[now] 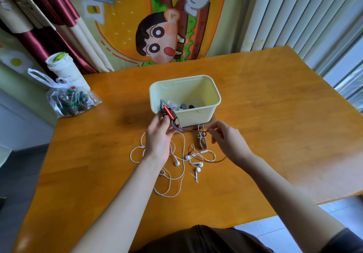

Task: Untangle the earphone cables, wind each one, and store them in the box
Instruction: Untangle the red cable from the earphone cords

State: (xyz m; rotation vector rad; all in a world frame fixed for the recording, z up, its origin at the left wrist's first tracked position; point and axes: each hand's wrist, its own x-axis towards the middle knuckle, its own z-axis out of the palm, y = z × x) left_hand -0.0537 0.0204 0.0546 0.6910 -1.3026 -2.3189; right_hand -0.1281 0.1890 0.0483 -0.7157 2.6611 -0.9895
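Gripping grey plastic winder [169,115] in left hand [159,136], pinching thin red earphone cable [194,130] in right hand [227,138]. Best wound taut, lifted clear of tangled white earphone cables [177,163].

Both bare forearms reach in from the near edge and converge toward the middle of the worktop, the left from the near left, the right from the near right. The left hand [158,136] is raised, wrist straight, its fingers and thumb curled round the lower part of a grey clip-shaped winder wrapped in red cord [169,115]. The right hand [225,140] is level with it and just to its right, back turned upward. Its thumb and forefinger pinch a thin red cable [193,130], and the other fingers are loosely bent.
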